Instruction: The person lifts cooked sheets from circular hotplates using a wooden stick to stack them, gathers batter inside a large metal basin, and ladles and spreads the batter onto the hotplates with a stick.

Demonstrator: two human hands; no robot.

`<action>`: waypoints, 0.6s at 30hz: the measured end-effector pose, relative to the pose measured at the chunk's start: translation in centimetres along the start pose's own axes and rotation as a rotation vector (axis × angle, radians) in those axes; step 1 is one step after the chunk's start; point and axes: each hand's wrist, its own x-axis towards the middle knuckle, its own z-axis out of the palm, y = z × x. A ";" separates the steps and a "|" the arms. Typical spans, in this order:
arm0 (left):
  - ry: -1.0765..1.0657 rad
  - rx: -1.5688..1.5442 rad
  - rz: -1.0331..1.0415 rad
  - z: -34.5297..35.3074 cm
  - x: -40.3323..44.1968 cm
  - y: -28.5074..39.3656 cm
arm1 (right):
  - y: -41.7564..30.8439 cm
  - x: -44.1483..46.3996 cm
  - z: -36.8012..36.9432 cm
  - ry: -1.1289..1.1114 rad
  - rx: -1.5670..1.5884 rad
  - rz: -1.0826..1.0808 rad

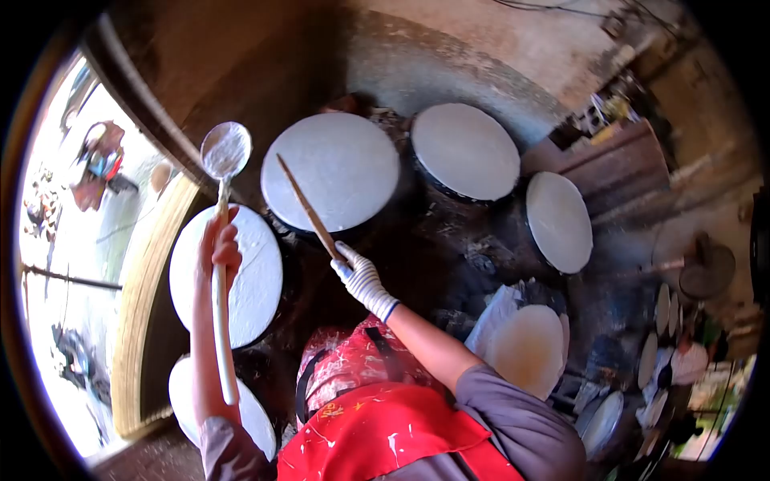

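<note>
My bare left hand [222, 247] grips a long-handled ladle [225, 152] by its pale handle, with the whitened bowl raised above the fist. In my right hand [365, 282], which wears a striped white glove, is a thin wooden stick [303, 200] pointing up and left. Its tip overlaps a large round pan [345, 160] with a smooth white layer on top; I cannot tell whether it touches. Behind the ladle's handle is another round pan with a white surface [257, 280], marked by a faint line. A further white disc [253, 417] sits partly behind my left forearm.
More white-topped round pans stand in an arc, at the back [465, 152] and to the right [560, 223]. Nearer on the right is a disc with a yellowish middle [525, 349]. A curved wooden ledge [148, 313] borders the left side. A wall [449, 72] rises behind.
</note>
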 end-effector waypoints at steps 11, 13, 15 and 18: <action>0.072 0.396 -0.425 2.3 0.9 -12.6 | 4.9 -8.1 -21.6 0.722 -0.141 0.081; 0.055 0.464 -0.481 3.0 1.6 -15.4 | 5.4 -8.6 -27.4 0.849 -0.359 0.239; 0.052 0.493 -0.542 4.3 2.4 -18.3 | 5.9 -6.9 -33.5 0.931 -0.460 0.262; 0.030 0.531 -0.580 5.5 4.0 -23.0 | 6.8 -1.9 -42.1 1.091 -0.661 0.232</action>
